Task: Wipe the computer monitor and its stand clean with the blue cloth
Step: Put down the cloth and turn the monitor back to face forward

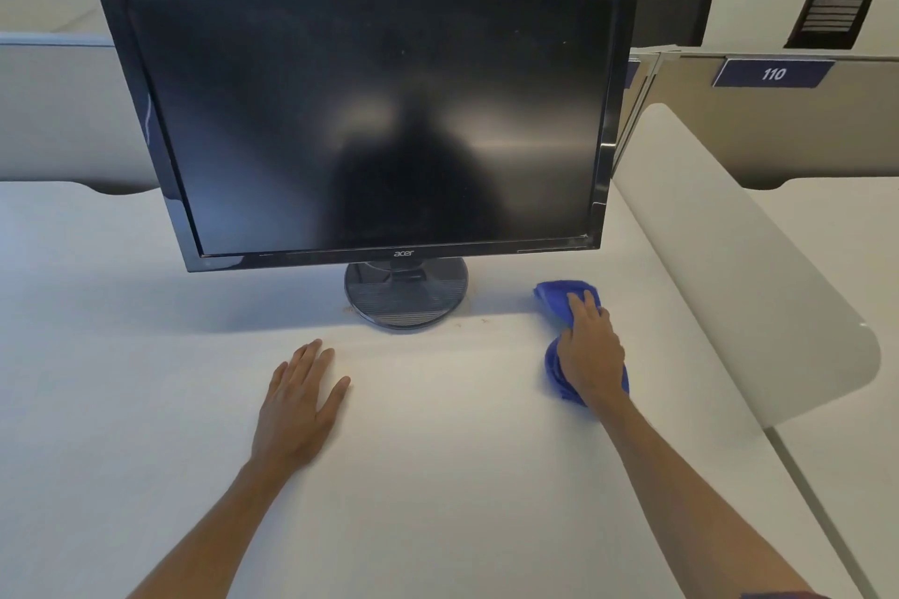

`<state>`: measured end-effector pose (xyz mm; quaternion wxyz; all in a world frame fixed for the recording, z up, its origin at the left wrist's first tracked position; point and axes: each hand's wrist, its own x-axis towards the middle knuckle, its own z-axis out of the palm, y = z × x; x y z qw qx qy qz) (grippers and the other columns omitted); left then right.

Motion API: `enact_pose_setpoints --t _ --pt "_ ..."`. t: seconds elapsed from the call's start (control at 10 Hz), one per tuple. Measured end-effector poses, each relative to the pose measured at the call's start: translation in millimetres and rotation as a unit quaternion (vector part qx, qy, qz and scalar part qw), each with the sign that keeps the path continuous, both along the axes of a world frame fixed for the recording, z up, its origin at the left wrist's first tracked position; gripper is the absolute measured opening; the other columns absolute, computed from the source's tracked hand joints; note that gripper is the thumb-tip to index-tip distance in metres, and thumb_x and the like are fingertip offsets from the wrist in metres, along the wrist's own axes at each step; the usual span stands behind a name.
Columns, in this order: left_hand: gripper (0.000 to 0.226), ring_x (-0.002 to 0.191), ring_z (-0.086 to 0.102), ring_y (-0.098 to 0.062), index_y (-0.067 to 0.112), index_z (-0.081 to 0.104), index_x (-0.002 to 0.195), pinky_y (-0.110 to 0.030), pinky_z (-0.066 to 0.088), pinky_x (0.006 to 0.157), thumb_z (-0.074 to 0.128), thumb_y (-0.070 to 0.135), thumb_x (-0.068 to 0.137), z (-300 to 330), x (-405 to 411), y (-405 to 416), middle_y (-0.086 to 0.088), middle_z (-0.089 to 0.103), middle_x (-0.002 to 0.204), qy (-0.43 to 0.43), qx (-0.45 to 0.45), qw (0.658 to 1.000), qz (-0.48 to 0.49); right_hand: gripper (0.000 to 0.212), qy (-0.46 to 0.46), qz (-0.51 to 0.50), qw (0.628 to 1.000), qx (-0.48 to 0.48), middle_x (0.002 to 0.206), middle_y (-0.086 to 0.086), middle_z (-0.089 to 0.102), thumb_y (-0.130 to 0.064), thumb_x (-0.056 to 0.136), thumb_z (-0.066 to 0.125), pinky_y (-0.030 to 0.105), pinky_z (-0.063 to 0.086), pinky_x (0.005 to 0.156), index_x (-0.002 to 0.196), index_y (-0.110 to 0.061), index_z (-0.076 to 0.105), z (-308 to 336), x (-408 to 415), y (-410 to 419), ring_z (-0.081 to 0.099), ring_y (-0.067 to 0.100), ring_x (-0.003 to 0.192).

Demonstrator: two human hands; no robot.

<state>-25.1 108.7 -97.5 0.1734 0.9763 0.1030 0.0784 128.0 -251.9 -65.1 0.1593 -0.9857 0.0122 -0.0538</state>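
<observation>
A black monitor [369, 112] with a dark, smeared screen stands on a round black stand [406, 302] at the middle of the white desk [438, 477]. To the right of the stand lies a crumpled blue cloth [554, 302]. My right hand [591, 350] rests on top of the cloth, fingers laid over it toward the monitor. Flat on the desk in front of the stand, my left hand [299, 399] lies with straight fingers, holding nothing.
A curved white divider panel [739, 258] rises along the desk's right side. Grey partitions stand behind the desk, one with a blue sign reading 110 [773, 73]. Small crumbs lie on the desk around the stand's base.
</observation>
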Motion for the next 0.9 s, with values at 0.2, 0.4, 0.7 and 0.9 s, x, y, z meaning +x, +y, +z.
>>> enact_pose_setpoints --t 0.2,0.4,0.7,0.9 --pt "0.065 0.142 0.025 -0.017 0.02 0.044 0.138 -0.037 0.017 0.117 0.022 0.059 0.091 -3 1 1 0.001 0.035 0.153 -0.007 0.011 1.0 0.004 0.052 -0.004 0.017 1.0 -0.022 0.156 0.011 0.029 -0.025 0.1 0.043 0.052 0.04 0.105 0.148 -0.012 0.029 8 57 -9 0.032 0.038 0.137" --pt "0.063 0.142 0.026 -0.017 0.021 0.044 0.138 -0.038 0.018 0.117 0.024 0.058 0.092 -2 3 1 0.001 0.035 0.152 -0.005 0.013 1.0 0.004 0.076 0.095 0.06 0.987 -0.116 0.163 0.004 0.002 -0.066 0.094 0.022 0.057 0.01 0.115 0.154 -0.023 0.006 -17 70 -11 0.006 0.033 0.149" --pt "0.064 0.141 0.028 -0.019 0.019 0.045 0.137 -0.04 0.021 0.116 0.023 0.058 0.091 3 1 -1 -0.001 0.037 0.151 0.009 0.021 1.0 0.004 0.06 -0.067 0.053 0.995 -0.054 0.146 0.009 0.046 -0.053 0.096 0.039 0.046 0.032 0.11 0.142 -0.015 0.041 -1 42 0 0.043 0.029 0.133" --pt "0.083 0.139 0.035 -0.024 0.015 0.048 0.137 -0.045 0.025 0.114 0.006 0.068 0.09 9 -2 -7 -0.006 0.042 0.149 0.02 0.045 0.999 0.003 0.038 -0.189 0.101 0.977 0.012 0.095 0.002 0.072 -0.037 0.091 0.061 0.036 0.049 0.089 0.122 -0.015 0.062 32 7 23 0.065 0.019 0.084"
